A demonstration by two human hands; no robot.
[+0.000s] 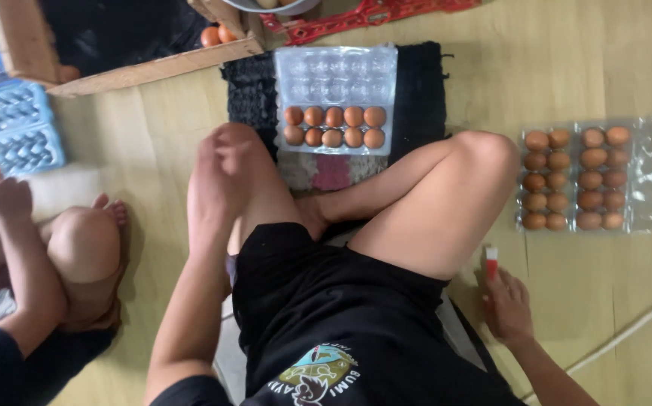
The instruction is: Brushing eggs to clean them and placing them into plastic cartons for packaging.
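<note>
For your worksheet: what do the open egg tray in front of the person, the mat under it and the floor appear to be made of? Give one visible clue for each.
Egg tray: likely thin clear plastic, glossy; its empty cups shine and let the dark mat show through.
Mat: probably woven fabric, matt black, with a rough texture and frayed edge.
Floor: looks like pale wood or wood-look laminate, smooth, with grain streaks and plank seams; which one cannot be told.

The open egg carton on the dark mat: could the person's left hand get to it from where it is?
Probably yes. The left hand hangs just beside the egg carton, whose lid lies open, and nothing stands between them.
</note>
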